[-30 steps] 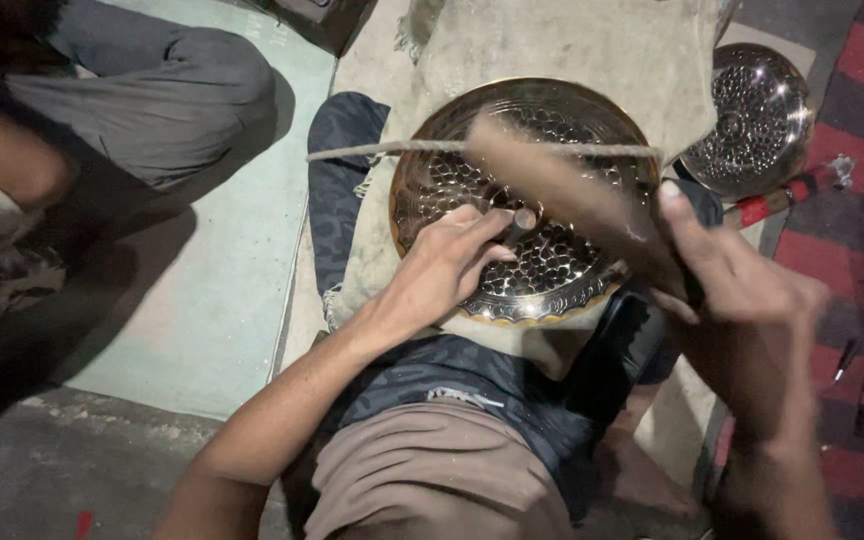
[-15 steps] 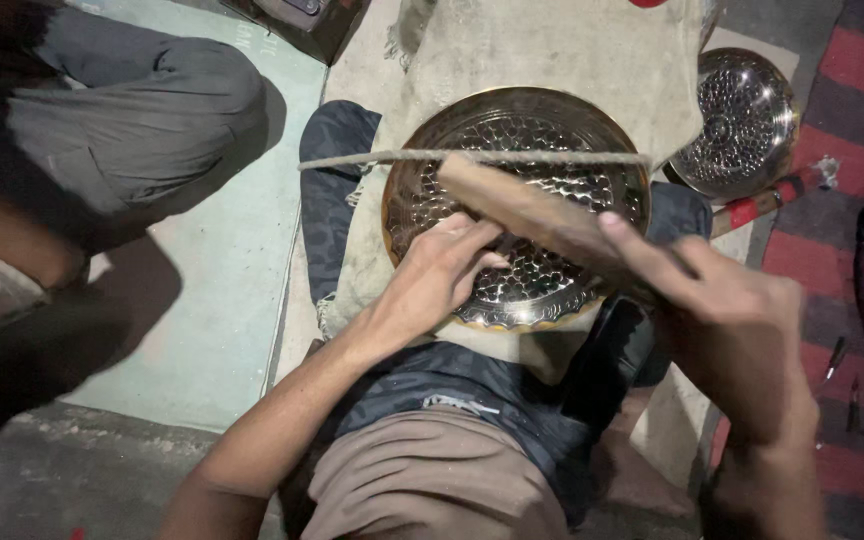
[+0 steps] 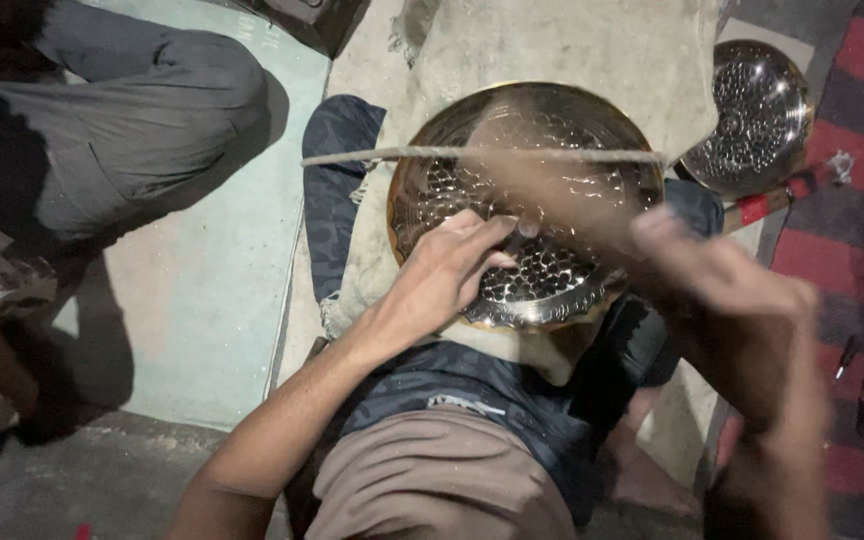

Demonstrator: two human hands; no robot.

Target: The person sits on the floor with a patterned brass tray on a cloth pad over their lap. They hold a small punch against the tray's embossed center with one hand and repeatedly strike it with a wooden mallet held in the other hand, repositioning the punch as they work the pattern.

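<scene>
A round brass bowl (image 3: 552, 130) with a dimpled, hammered inside rests on my lap over a piece of cloth. My left hand (image 3: 447, 275) lies inside the bowl, its fingers pinched on a small punch (image 3: 524, 230) set against the metal. My right hand (image 3: 722, 310) is blurred and grips a wooden mallet (image 3: 542, 190) that crosses above the bowl. A thin rod or cord (image 3: 472, 155) stretches across the bowl's rim.
A second dimpled metal bowl (image 3: 757, 115) lies at the upper right beside a red-handled tool (image 3: 767, 205). Another person's legs in grey trousers (image 3: 122, 110) occupy the upper left. A red striped mat (image 3: 852, 250) runs along the right.
My right hand has swung the mallet down toward the punch and is now motion-blurred. My left hand stays in the bowl. The view has shifted slightly.
</scene>
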